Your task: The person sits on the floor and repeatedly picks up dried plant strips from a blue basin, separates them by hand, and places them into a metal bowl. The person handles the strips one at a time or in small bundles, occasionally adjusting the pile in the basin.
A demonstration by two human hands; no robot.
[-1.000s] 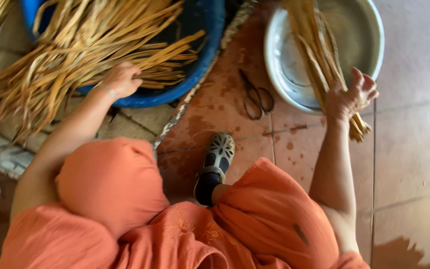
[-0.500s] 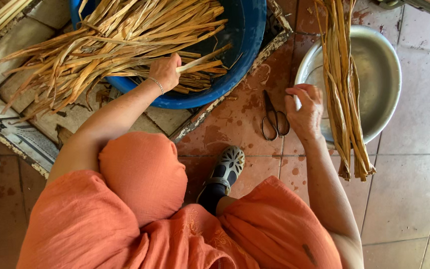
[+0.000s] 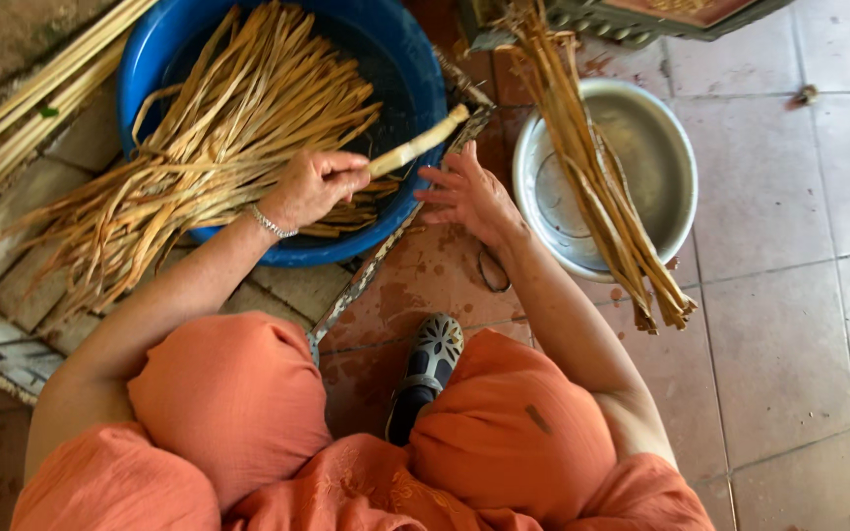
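Left hand (image 3: 315, 187) clenched on a pale, stiff cane strip (image 3: 415, 147), fingers wrapped round its near end, the far end pointing up and to the right across the rim of a round blue plastic tub (image 3: 425, 88). Right hand (image 3: 469, 197) open, fingers spread, holding nothing; it hovers just beside the strip's near end and the tub's edge, apart from both. A thin silver bracelet (image 3: 273, 223) circles the left wrist. Inside the tub lies a heap of long, tan, dried plant strips (image 3: 238, 128), fanned out w/ many ends spilling over the rim at lower left onto the grey stone blocks. To the right, on reddish floor tiles (image 3: 789, 197), stands a round, shiny metal basin (image 3: 641, 157); a bundle of the same tan strips (image 3: 592, 177) lies slantwise across it, its lower ends sticking out past the rim onto the tiles. Part of a pair of dark scissors (image 3: 491, 270) shows on the floor beneath the right forearm, btwn tub and basin. The person sits low in orange clothing (image 3: 238, 403), knees apart, one foot in a dark perforated shoe (image 3: 430, 364) set on the tiles btwn them. More pale canes (image 3: 41, 79) lie along the ground at upper left.
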